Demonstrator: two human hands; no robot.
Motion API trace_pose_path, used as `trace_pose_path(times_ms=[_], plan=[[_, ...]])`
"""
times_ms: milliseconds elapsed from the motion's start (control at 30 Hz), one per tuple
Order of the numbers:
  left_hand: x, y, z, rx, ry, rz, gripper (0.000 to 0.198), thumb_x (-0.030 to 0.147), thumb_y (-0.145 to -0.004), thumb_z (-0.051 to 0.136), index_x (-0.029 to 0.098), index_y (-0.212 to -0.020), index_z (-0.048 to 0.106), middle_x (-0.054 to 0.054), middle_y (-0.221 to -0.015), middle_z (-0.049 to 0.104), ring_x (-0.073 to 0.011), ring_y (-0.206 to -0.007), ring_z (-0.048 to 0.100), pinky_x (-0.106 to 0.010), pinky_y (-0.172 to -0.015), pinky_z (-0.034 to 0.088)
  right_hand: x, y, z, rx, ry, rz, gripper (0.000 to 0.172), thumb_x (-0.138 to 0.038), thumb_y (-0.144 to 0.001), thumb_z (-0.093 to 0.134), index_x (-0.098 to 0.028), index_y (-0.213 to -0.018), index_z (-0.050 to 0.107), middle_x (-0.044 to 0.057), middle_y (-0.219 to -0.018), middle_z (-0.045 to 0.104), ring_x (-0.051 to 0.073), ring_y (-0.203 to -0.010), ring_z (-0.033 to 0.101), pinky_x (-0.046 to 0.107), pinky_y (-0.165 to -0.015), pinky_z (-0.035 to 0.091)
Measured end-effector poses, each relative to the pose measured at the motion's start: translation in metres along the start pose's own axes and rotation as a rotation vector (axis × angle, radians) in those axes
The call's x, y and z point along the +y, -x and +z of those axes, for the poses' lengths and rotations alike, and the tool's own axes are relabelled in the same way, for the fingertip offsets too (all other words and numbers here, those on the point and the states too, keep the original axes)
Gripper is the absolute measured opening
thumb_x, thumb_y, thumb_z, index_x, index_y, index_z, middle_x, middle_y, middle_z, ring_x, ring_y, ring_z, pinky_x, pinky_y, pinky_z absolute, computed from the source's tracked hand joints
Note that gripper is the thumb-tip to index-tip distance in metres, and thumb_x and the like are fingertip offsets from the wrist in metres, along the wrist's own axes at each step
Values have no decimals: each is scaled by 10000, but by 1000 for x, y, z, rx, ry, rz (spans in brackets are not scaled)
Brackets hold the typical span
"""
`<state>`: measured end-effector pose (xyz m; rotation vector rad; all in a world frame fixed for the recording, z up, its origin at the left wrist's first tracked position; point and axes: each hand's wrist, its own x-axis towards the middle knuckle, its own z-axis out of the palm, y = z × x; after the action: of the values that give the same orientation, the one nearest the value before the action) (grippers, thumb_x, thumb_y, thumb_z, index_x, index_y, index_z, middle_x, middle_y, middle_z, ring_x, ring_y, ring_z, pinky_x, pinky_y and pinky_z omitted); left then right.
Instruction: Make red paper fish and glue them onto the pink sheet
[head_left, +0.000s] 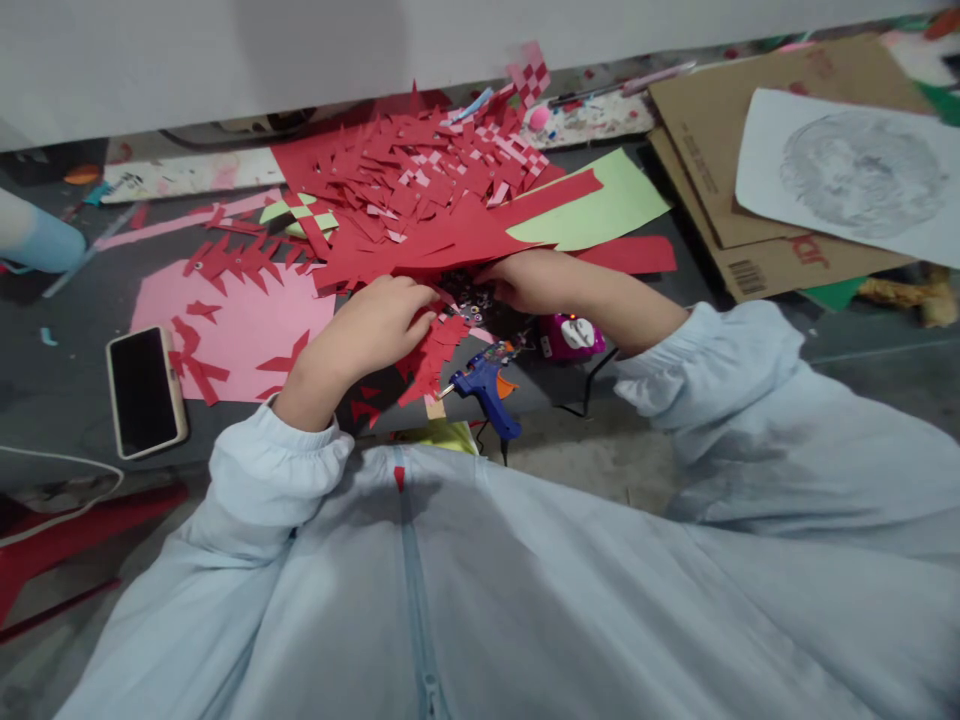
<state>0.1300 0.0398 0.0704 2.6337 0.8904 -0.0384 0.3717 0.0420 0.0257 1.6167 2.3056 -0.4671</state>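
Left hand: the left hand [388, 322] is bending inward at the near edge of the red paper sheet [442, 238], fingers curled; whether it is gripping anything, I cannot tell.
Right hand: the right hand [526, 283] is curling in from the other side, fingertips partly hidden by the sheet's edge; I cannot tell what, if anything, it is pinching.
Red sheet: it is lying just beyond both hands on the worktop [64, 372], its long axis running roughly left to right, across the body.
Dark patch: a dark patch of small bits [474, 298] is sitting between the hands; the right fingertips are appearing nearer to it than the left.
Spiky red cutouts: these spiky red cutouts [435, 360] are lying just below the left hand, on the body side.
Glue gun: the blue glue gun [480, 380] is resting nearer the body than either hand, its nozzle pointing left and toward the wearer.
Purple box: the purple box [574, 338] is standing just below the right forearm.
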Motion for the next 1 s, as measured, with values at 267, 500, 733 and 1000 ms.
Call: trace_pose_path(times_ms=[267, 500, 733, 1000], plan=[[2, 1, -2, -21, -17, -23, 395, 237, -968, 379, 171, -1244, 653, -100, -1217, 706, -244, -1141, 633, -392, -996, 494, -5, 1, -5, -12, -47, -48, 476, -115, -810, 500, -223, -1211, 732, 84, -1157, 753, 254, -958, 690, 315, -776, 492], [4, 1, -4, -32, -9, -25, 410, 237, -975, 368, 168, -1269, 645, -97, -1240, 700, -246, -1161, 626, -394, -1015, 485, -2, -2, 0, 44, 0, -20, 451, -161, -835, 516, -219, -1237, 712, 84, -1171, 750, 237, -948, 683, 290, -752, 482], [1, 0, -2, -34, -10, -14, 401, 232, -965, 378, 168, -1254, 648, -94, -1230, 705, -246, -1142, 634, -392, -999, 492, -6, 2, -8, -27, -46, -34, 437, -106, -797, 526, -220, -1155, 750, 79, -1114, 760, 230, -921, 682, 278, -733, 466], [2, -2, -1, -50, -20, -21, 389, 244, -971, 379, 160, -1238, 650, -101, -1231, 704, -250, -1149, 633, -390, -992, 494, -14, 7, -9, -49, -45, -26, 465, -87, -793, 513, -227, -1161, 761, 87, -1078, 776, 247, -906, 698, 300, -730, 471]])
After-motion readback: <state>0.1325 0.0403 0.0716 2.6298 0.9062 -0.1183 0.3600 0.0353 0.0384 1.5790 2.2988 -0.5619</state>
